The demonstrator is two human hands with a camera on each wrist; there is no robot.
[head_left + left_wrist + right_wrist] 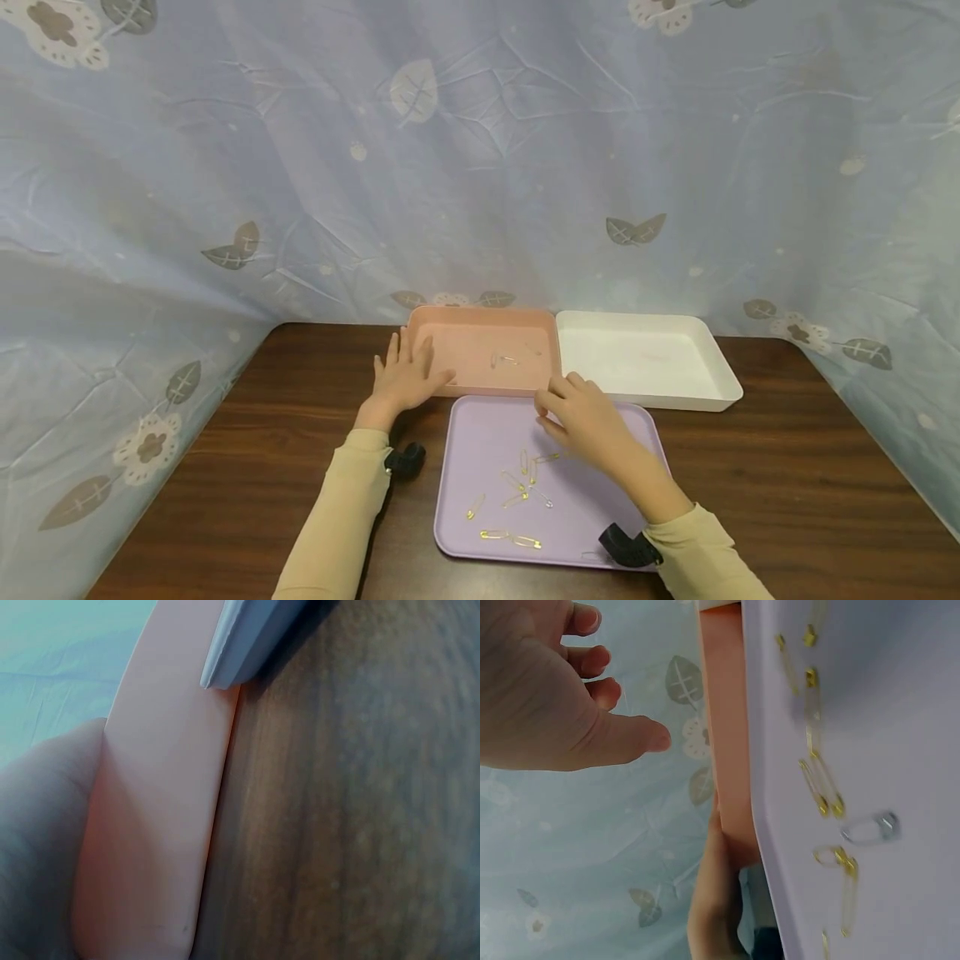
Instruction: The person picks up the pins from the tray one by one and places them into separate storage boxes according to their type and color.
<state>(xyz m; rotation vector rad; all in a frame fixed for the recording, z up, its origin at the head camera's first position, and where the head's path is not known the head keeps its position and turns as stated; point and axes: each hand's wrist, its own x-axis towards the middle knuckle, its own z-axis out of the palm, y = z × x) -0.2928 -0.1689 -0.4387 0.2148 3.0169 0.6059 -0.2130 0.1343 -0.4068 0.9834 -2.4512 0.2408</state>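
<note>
My left hand (401, 383) rests at the left end of the pink tray (457, 350), fingers spread, thumb over its near rim. Over the far part of the purple tray (480, 429) hovers my right hand (588, 417), its fingers loosely bent. In the right wrist view nothing shows between the thumb (641, 736) and fingers. Several gold safety pins (527, 542) lie scattered on the purple tray, some touching or overlapping. Among them is a silver safety pin (889, 823). A few small silver pins (509, 360) lie inside the pink tray.
A white tray (645, 358) stands right of the pink one, side by side behind the purple tray. All three sit on a dark wooden table (787, 467). A patterned blue cloth (480, 167) hangs behind the table. Black wrist cameras (630, 547) sit on both sleeves.
</note>
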